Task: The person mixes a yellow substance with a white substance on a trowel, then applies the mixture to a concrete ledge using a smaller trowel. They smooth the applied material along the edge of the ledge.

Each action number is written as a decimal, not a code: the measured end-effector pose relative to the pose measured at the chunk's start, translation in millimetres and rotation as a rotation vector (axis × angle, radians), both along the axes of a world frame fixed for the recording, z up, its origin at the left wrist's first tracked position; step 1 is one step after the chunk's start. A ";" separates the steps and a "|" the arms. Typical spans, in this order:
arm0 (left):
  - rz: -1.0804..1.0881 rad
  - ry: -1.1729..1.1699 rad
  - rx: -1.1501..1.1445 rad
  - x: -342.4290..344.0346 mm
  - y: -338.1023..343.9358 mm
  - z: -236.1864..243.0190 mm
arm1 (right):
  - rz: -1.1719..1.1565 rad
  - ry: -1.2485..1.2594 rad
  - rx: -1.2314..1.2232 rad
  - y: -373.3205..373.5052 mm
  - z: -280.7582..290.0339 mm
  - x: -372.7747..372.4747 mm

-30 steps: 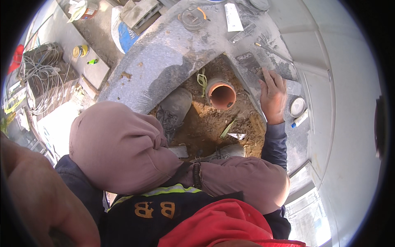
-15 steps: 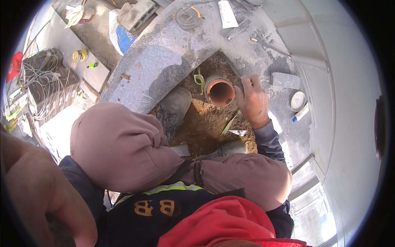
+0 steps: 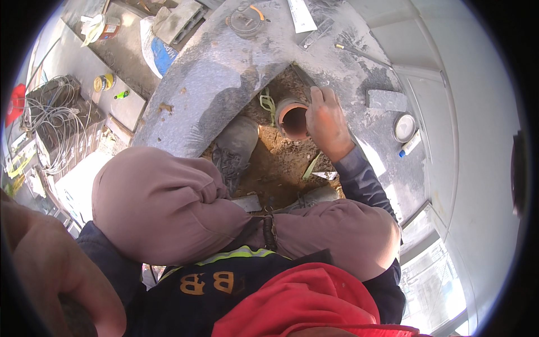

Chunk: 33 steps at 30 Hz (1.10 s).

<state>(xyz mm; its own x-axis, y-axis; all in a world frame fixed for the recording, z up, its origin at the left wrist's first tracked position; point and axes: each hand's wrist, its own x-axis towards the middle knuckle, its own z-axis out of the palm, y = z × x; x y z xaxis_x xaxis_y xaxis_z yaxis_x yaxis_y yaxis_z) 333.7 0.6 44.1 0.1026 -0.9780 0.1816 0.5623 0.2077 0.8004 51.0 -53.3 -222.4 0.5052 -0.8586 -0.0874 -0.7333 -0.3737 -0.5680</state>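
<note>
An orange-brown pipe (image 3: 293,119) stands upright in a dirt-filled cutout (image 3: 275,168) in the floor, its round mouth facing up. At its right rim is my right hand (image 3: 327,124), with bent fingers pressed together and pointing away from me. It hides part of the rim and lies along the cutout's edge; whatever its fingers grip is hidden. A pale yellow-green strap (image 3: 267,101) hangs beside the pipe on the left. Very near the camera at lower left, my left hand (image 3: 56,264) is curled, most of its fingers cut off by the picture's edge.
Grey stone slabs (image 3: 179,106) border the cutout; my shoe (image 3: 238,140) is inside it. To the right lie a stone offcut (image 3: 387,100), a round lid (image 3: 404,128) and a blue-capped marker (image 3: 410,144). Tangled cables (image 3: 59,123) lie far left. A pale wall (image 3: 483,112) rises on the right.
My right hand has moved slightly up and left against the pipe, now covering part of its right rim. Its thumb and fingers have drawn together. The whole view has shifted a little.
</note>
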 end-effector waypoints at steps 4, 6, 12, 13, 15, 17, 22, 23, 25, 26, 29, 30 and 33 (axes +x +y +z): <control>-0.024 0.009 -0.002 0.7 -2.4 1.2 | -0.047 -0.015 0.046 1.7 -7.6 0.5; -0.035 0.012 -0.010 0.9 -2.4 2.8 | -0.070 -0.035 0.052 2.6 -9.6 2.2; -0.072 0.027 -0.048 3.6 -3.4 14.6 | -0.104 -0.086 0.054 4.0 -19.9 1.0; -0.077 0.027 -0.055 4.8 -3.2 15.6 | -0.103 -0.075 0.077 3.5 -19.1 -0.1; -0.084 0.035 -0.063 4.0 -2.5 18.9 | -0.110 -0.063 0.112 3.7 -16.2 -1.9; -0.084 0.032 -0.069 3.3 -1.7 23.3 | -0.123 -0.064 0.136 5.1 -11.7 -4.5; -0.083 0.029 -0.072 4.0 -1.4 25.7 | -0.148 -0.085 0.162 11.2 -7.8 -16.7; -0.080 0.027 -0.070 3.6 -1.3 26.8 | -0.153 -0.088 0.170 12.7 -8.2 -19.2; -0.079 0.027 -0.061 2.8 -0.5 24.3 | -0.152 -0.067 0.164 14.9 -8.2 -23.7; -0.078 0.023 -0.053 1.5 -1.6 22.3 | -0.152 -0.056 0.160 15.3 -8.2 -25.5; -0.071 0.006 -0.033 -2.2 -2.1 22.6 | -0.116 -0.041 0.123 14.4 -7.9 -28.4; -0.071 0.005 -0.026 -2.8 -2.1 21.6 | -0.114 -0.053 0.099 13.3 -6.0 -26.7; -0.071 0.005 -0.015 -3.8 -2.3 19.0 | -0.101 -0.076 0.049 6.8 2.9 -19.4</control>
<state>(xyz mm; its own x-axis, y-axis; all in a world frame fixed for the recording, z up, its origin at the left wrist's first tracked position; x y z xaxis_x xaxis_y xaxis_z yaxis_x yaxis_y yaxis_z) 329.9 -1.7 63.1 0.0343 -0.9800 0.1959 0.5798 0.1792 0.7948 31.6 -46.4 -219.5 0.4228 -0.9012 -0.0955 -0.7202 -0.2702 -0.6390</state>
